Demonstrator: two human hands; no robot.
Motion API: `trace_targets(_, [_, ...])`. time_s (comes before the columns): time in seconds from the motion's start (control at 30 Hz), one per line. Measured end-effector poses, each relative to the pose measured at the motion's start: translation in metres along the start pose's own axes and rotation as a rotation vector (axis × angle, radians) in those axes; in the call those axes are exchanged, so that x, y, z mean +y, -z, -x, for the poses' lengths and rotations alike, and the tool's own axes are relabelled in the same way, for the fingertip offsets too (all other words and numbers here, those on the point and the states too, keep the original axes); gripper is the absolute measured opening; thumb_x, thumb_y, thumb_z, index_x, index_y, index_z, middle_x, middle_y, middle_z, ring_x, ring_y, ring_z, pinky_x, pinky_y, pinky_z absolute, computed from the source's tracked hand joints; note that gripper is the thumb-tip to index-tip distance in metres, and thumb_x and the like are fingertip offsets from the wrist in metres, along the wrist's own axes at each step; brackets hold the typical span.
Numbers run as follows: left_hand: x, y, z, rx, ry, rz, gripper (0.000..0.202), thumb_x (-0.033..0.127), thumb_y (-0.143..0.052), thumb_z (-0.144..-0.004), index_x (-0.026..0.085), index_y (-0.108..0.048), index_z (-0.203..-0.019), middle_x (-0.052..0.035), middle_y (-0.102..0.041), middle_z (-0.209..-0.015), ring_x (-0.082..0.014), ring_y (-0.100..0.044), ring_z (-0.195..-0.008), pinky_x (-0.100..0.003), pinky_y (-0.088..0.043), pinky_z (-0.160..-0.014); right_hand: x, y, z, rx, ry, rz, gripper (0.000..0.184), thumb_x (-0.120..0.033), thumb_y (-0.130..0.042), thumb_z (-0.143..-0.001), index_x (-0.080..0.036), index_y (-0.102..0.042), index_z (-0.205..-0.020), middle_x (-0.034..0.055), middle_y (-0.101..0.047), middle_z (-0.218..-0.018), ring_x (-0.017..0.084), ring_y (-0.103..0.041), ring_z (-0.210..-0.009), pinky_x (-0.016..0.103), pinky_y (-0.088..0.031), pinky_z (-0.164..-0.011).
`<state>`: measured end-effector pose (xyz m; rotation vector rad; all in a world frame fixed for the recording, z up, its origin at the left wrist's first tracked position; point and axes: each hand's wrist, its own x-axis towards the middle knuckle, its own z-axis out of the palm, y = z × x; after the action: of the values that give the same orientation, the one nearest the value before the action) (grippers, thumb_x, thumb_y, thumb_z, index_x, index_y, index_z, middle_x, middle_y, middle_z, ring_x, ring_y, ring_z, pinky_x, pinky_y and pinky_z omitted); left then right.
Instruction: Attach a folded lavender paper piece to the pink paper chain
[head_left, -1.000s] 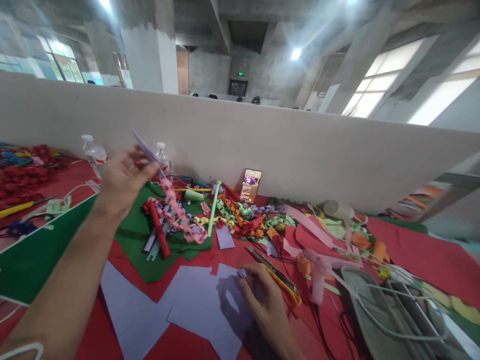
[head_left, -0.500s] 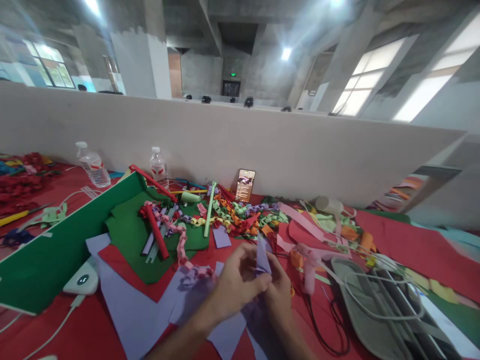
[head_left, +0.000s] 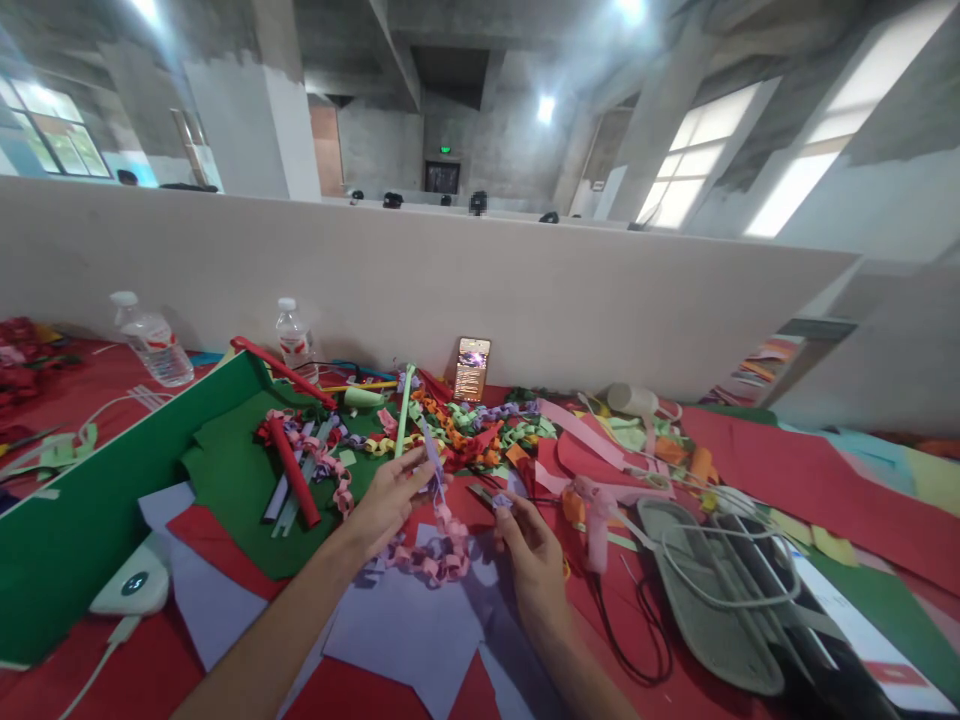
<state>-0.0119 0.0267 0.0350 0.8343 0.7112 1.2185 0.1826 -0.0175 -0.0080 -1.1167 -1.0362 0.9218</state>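
My left hand (head_left: 397, 492) pinches a narrow, upright piece of purple paper (head_left: 433, 455) between thumb and fingers. To the right and slightly lower, my right hand (head_left: 531, 555) is closed, with a small crumpled purple piece (head_left: 502, 501) at its fingertips. A thin dark pointed tool (head_left: 480, 492) shows just left of these fingertips; I cannot tell whether the hand holds it. Between and below the hands lies a pink paper chain (head_left: 442, 568) on purple paper sheets (head_left: 405, 635).
A green board (head_left: 142, 450) stands at left near a white device (head_left: 133, 580). Behind are two water bottles (head_left: 297, 340), a phone (head_left: 472, 370) and colourful paper chains (head_left: 457, 430). A pink glue gun (head_left: 598, 525) and grey tray (head_left: 705, 600) with cables lie at right.
My hands have moved apart, the left one going left with the purple paper and the right one lower. The camera view has shifted slightly right.
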Motion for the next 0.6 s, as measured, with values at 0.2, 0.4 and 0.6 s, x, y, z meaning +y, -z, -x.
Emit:
trace_targets(0.2, [-0.022, 0.006, 0.011, 0.018, 0.118, 0.245, 0.033, 0.022, -0.078, -0.084, 0.019, -0.069, -0.115, -0.0057, -0.076, -0.094, -0.0177, -0.075, -0.086, -0.023, -0.059, -0.072, -0.011, -0.002, 0.001, -0.041, 0.009, 0.036, 0.038, -0.045, -0.075, -0.081, -0.018, -0.070, -0.106, 0.0031, -0.065, -0.083, 0.016, -0.058, -0.068, 0.027, -0.050, -0.063])
trace_targets(0.4, [-0.025, 0.007, 0.017, 0.068, 0.130, 0.199, 0.028, 0.023, -0.073, -0.087, 0.018, -0.068, -0.114, -0.0093, -0.077, -0.100, -0.0207, -0.075, -0.091, -0.026, -0.059, -0.074, -0.014, -0.005, 0.005, -0.078, 0.044, 0.058, 0.033, -0.046, -0.072, -0.083, -0.020, -0.066, -0.103, 0.0051, -0.068, -0.091, 0.020, -0.064, -0.083, 0.030, -0.053, -0.075])
trace_targets(0.6, [-0.023, -0.003, 0.022, 0.108, 0.124, 0.028, 0.045, 0.021, -0.083, -0.076, 0.020, -0.068, -0.119, -0.0093, -0.072, -0.117, -0.0221, -0.068, -0.112, -0.027, -0.052, -0.094, -0.009, -0.004, 0.007, -0.110, 0.024, 0.065, 0.034, -0.050, -0.065, -0.088, -0.020, -0.065, -0.106, 0.0058, -0.070, -0.093, 0.021, -0.066, -0.083, 0.030, -0.053, -0.073])
